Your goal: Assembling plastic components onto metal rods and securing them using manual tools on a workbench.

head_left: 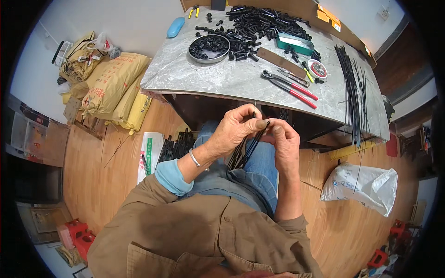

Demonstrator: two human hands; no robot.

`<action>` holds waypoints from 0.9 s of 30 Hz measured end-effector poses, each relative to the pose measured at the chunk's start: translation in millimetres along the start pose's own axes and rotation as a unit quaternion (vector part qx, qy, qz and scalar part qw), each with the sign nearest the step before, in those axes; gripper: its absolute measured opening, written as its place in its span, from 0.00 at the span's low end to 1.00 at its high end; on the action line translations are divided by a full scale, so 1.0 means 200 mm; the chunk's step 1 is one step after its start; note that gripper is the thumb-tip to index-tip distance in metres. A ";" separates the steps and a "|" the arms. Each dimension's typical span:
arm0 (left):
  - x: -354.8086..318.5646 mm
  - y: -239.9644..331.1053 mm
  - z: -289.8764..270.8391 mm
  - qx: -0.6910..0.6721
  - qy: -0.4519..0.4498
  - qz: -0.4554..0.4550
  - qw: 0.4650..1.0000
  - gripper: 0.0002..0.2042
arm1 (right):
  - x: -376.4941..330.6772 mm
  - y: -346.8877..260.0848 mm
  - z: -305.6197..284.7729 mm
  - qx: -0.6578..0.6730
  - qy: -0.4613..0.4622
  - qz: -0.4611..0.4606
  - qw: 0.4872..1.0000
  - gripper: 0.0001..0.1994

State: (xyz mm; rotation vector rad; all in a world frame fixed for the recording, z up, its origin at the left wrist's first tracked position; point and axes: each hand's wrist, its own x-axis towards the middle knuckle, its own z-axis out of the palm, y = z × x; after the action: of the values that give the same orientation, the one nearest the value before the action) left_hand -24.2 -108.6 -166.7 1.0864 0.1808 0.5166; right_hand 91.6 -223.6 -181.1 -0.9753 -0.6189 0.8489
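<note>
Over my lap, my left hand point(234, 126) and my right hand point(283, 139) meet with their fingertips nearly touching. Both are closed in a pinch. Thin black rods point(250, 150) run from the fingers down between my knees, where several more lie in a loose bundle. A small dark end shows between the left thumb and forefinger. The right fingertips pinch the top of a slim black rod; its exact tip is partly hidden by the fingers. A silver bracelet point(194, 158) circles the left wrist.
The grey table point(171, 76) ahead carries a heap of black bolts point(269, 23), a round metal dish point(207, 59) of small black parts, red-handled pincers point(292, 88) and long black rods point(350, 92). Tan sacks point(111, 83) stand left; a white sack point(357, 187) lies right.
</note>
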 end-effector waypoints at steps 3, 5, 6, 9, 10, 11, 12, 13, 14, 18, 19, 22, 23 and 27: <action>0.00 -0.01 0.01 0.039 -0.010 -0.011 0.999 0.08 | 0.01 -0.02 0.01 -0.017 0.032 0.007 0.999 0.12; 0.00 -0.02 0.02 0.047 0.001 -0.003 0.999 0.08 | 0.01 -0.03 0.03 -0.004 0.051 0.012 0.999 0.11; -0.01 -0.02 0.03 0.047 0.001 -0.003 0.999 0.08 | 0.00 -0.02 0.04 0.006 0.063 -0.011 0.998 0.10; -0.02 -0.03 0.07 0.068 0.025 0.045 0.996 0.07 | 0.00 0.00 0.08 0.027 0.081 -0.045 0.995 0.08; -0.03 -0.04 0.09 0.047 0.044 0.050 0.997 0.07 | 0.01 0.01 0.10 0.038 0.089 -0.058 0.994 0.06; -0.03 -0.04 0.10 0.025 0.065 0.057 0.996 0.07 | 0.01 0.01 0.09 0.039 0.079 -0.056 0.995 0.06; -0.03 -0.03 0.09 0.072 0.070 0.063 0.993 0.07 | 0.01 0.02 0.09 0.027 0.077 -0.043 0.996 0.06; -0.02 -0.04 0.08 0.083 0.073 0.091 0.990 0.07 | 0.01 0.02 0.09 0.014 0.074 -0.031 0.997 0.06; 0.00 -0.05 0.08 0.094 0.077 0.120 0.985 0.07 | 0.01 0.01 0.08 -0.018 0.069 -0.001 0.997 0.06; 0.00 0.00 0.09 0.127 0.075 0.109 0.983 0.08 | -0.01 0.04 0.01 -0.103 -0.073 0.017 0.992 0.10; 0.00 0.00 0.08 0.123 0.074 0.110 0.984 0.09 | -0.01 0.05 0.01 -0.088 -0.069 0.015 0.994 0.10; -0.01 0.01 0.11 0.125 0.121 0.126 0.977 0.12 | -0.01 0.10 0.04 -0.085 -0.045 -0.025 0.995 0.11; 0.00 0.01 0.10 0.124 0.125 0.133 0.975 0.12 | -0.01 0.11 0.06 -0.093 -0.017 -0.062 0.994 0.12; 0.01 0.01 0.09 0.201 0.142 0.182 0.952 0.13 | -0.01 0.12 0.09 -0.143 0.001 -0.023 0.989 0.10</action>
State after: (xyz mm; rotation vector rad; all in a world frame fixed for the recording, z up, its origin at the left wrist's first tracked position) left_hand -16.7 -121.2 -156.6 1.4506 0.3524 1.0023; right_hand 69.3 -209.6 -195.3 -1.2165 -0.7721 0.7297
